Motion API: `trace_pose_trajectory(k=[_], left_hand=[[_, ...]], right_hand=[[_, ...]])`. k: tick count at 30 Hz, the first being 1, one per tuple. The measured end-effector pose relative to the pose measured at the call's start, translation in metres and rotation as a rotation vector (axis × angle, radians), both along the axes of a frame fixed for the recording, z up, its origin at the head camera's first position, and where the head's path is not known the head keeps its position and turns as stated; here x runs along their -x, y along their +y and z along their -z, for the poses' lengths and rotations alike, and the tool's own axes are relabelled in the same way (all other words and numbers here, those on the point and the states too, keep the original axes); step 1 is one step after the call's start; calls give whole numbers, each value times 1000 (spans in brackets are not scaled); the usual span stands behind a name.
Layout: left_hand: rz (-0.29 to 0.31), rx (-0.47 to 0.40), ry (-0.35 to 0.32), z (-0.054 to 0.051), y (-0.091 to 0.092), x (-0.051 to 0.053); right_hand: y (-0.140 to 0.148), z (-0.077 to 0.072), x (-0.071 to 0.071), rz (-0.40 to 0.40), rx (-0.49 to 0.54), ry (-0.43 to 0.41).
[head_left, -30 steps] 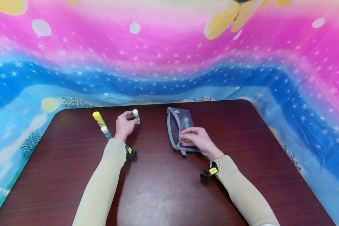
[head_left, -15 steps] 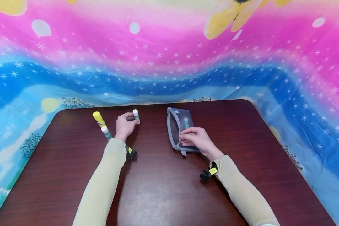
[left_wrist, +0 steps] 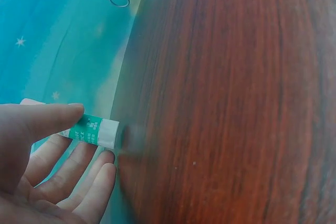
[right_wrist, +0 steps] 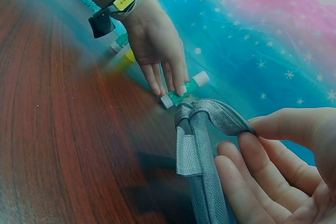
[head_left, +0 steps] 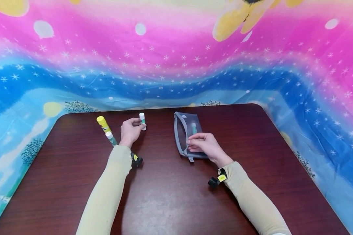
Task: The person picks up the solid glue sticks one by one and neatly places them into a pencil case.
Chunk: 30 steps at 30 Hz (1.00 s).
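Observation:
My left hand [head_left: 130, 132] pinches a small glue stick [head_left: 142, 120] between thumb and fingers. In the left wrist view this glue stick [left_wrist: 86, 129] shows a green label and white ends, with one end near the tabletop. My right hand [head_left: 206, 145] pinches the zipped edge of a grey see-through pouch [head_left: 180, 132], whose mouth gapes on its left side. Through the pouch wall shows a second green-and-white glue stick [head_left: 194, 128]. In the right wrist view, thumb and forefinger hold the zipper edge [right_wrist: 231, 119], and the left hand [right_wrist: 155, 45] appears beyond it.
Left of the left hand are a yellow glue stick [head_left: 103, 123] and a green glue stick with a white cap [head_left: 110, 138], partly behind the sleeve. The brown wooden table [head_left: 164, 195] ends at the back against a patterned cloth [head_left: 164, 75].
The glue stick in my left hand has tilted slightly more upright, its cap a little higher. The right hand and the pouch hold still.

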State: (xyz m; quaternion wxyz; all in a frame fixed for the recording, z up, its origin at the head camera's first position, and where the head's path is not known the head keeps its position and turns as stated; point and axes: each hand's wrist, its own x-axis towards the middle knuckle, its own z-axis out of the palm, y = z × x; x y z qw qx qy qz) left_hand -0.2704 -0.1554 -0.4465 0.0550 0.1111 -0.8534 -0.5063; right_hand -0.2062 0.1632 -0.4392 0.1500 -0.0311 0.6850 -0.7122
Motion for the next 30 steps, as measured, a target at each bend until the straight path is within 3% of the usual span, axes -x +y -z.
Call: trace_pose_trajectory(k=[30], left_hand=[[12,-33,16,-2,0,-7]], right_hand=[[1,-1,0,9,-2,14]])
